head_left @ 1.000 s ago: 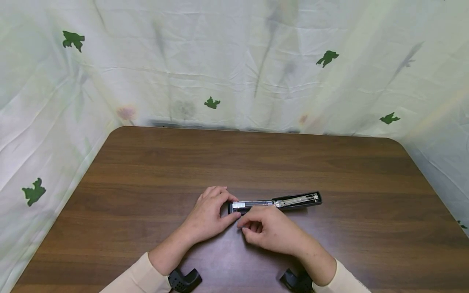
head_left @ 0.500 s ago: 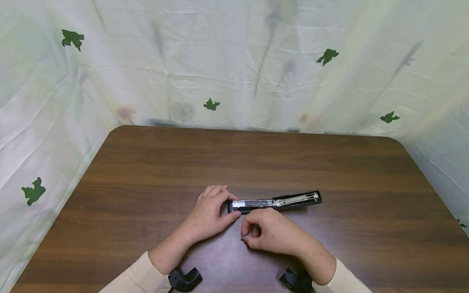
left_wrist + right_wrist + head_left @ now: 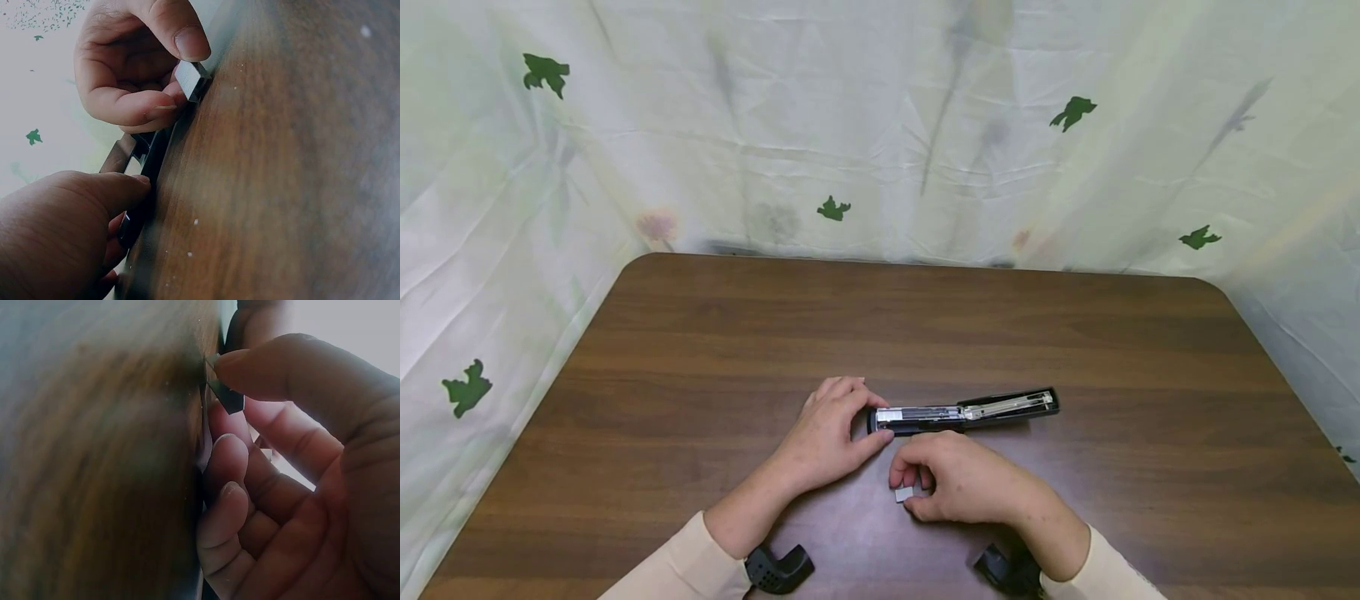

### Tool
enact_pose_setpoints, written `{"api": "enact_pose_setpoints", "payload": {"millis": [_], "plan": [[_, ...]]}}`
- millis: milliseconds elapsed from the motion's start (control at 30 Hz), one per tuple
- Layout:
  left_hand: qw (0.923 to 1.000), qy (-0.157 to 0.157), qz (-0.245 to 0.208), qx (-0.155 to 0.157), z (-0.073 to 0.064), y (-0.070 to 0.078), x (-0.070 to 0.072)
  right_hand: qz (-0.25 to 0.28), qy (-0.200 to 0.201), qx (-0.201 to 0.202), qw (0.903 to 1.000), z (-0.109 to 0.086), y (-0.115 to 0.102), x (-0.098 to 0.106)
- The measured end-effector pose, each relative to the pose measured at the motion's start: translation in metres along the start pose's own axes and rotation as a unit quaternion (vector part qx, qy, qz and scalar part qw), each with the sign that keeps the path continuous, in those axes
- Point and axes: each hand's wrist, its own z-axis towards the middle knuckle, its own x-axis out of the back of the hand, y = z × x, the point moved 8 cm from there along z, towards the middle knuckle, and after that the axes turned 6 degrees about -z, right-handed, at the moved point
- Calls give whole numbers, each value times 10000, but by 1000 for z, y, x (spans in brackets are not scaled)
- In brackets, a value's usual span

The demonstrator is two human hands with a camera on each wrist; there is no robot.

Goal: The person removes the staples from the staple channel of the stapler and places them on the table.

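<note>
A black stapler [image 3: 1011, 407] lies on the table, folded wide with its metal channel and magazine facing up. My left hand [image 3: 827, 437] grips its left end between thumb and fingers. Close to the stapler's near side, my right hand [image 3: 966, 479] pinches a short strip of staples [image 3: 904, 494] between thumb and fingers. The left wrist view shows the silvery strip [image 3: 190, 78] just under the right thumb, apart from the stapler [image 3: 153, 162]. In the right wrist view the strip [image 3: 230, 400] looks dark, and the other fingers are curled.
Brown wooden table [image 3: 775, 325] with rounded far corners. A pale cloth curtain [image 3: 895, 125] with green leaf-like patches hangs behind and at both sides. Black wrist devices [image 3: 778, 569] sit under both wrists.
My right hand has drawn slightly back toward me from the stapler and turned the staple strip, so that it now shows between the fingertips. The left hand and the stapler stay in place.
</note>
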Motion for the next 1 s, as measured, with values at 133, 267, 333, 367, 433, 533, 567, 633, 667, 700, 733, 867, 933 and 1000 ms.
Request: {"api": "enact_pose_setpoints", "payload": {"millis": [133,267,333,367,433,533,567,633,667,700,733,867,933,1000], "plan": [[10000,-14,15,8,0,0,1,-14,-63,-46,10000,0,0,0],[10000,-30,14,20,0,0,1,-33,-97,-88,9999,0,1,-1],[10000,-33,14,21,0,0,1,-47,-99,-90,9999,0,1,-1],[10000,-35,13,21,0,0,1,-48,-94,-81,9999,0,1,-1],[10000,-33,9,21,-1,0,0,-56,-80,-71,9999,0,0,-2],[10000,-20,8,13,0,0,0,-78,-47,-46,9999,-1,-1,-1],[10000,-16,7,8,0,0,0,-88,-32,-40,9999,-1,-1,-1],[10000,-6,2,-6,0,0,0,-99,-22,-48,9999,-1,-1,-2],[10000,-2,2,-12,0,0,0,-94,-24,-65,9999,-1,-1,-2],[10000,2,-1,-17,0,0,0,-83,-27,-80,9999,-1,-1,-2],[10000,4,-5,-20,0,0,1,-78,-33,-100,9999,-1,-1,-2],[10000,11,-21,-30,0,0,1,-95,-25,-130,9999,0,0,-2],[10000,8,-27,-33,0,1,1,-146,6,-113,9998,0,0,-2],[10000,7,-29,-31,0,1,1,-193,39,-100,9998,0,0,-1]]}}
